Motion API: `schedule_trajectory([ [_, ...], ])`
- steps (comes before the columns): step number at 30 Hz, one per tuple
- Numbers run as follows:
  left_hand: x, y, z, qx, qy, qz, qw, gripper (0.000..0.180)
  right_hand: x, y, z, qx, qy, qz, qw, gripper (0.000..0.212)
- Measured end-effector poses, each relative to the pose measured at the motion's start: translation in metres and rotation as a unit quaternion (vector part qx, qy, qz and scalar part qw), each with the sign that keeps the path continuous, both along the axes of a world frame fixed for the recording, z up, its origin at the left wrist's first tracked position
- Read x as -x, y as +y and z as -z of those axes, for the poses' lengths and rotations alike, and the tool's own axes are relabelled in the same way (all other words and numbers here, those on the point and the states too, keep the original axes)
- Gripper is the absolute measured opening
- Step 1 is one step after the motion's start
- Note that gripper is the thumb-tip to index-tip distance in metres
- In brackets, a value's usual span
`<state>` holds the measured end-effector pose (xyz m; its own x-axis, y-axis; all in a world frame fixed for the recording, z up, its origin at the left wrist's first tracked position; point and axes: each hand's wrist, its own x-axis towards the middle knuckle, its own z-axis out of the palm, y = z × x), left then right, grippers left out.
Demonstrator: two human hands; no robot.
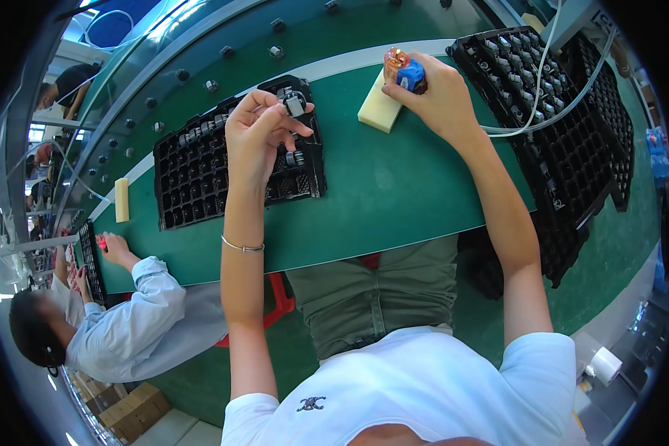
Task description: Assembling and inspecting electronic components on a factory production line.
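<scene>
My left hand (256, 137) is raised over the black compartment tray (201, 175). Its fingertips pinch a small silver-and-black block-shaped part (296, 104). A second small metal part (295, 158) shows just below those fingers; whether it rests in the tray or touches the hand is unclear. My right hand (442, 93) is closed around a small blue object with a shiny orange, copper-looking top (409, 73), its kind hard to make out. This object is above the end of a pale yellow foam block (380, 110) on the green table (394, 193).
More black trays with small metal parts (528, 97) are stacked at the right, crossed by white tubes (531, 123). Several small parts (277, 52) lie along the strip beyond the table. At left, a co-worker in a light blue shirt (137, 320) sits near another foam block (121, 200).
</scene>
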<state>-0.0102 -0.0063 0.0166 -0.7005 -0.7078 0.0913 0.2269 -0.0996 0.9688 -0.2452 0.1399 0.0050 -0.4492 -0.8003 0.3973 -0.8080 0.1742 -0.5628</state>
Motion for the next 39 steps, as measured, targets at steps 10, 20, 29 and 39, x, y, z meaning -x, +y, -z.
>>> schedule_trajectory([
  [10, 0.004, 0.008, 0.013, -0.119, 0.089, 0.07, 0.986, 0.04, -0.004, 0.001, -0.003, -0.016, -0.011, 0.001, 1.0, 0.058],
  [20, 0.006, 0.016, 0.017, -0.148, 0.079, 0.087, 0.982, 0.037, -0.005, 0.001, -0.005, -0.022, -0.016, 0.005, 1.0, 0.059],
  [29, 0.009, 0.016, 0.022, -0.139, 0.079, 0.08, 0.984, 0.03, -0.003, 0.0, -0.005, 0.009, -0.015, -0.006, 1.0, 0.054],
  [39, 0.009, 0.017, 0.027, -0.136, 0.076, 0.082, 0.984, 0.021, 0.032, -0.069, -0.003, -0.008, -0.032, -0.041, 0.999, 0.042],
])
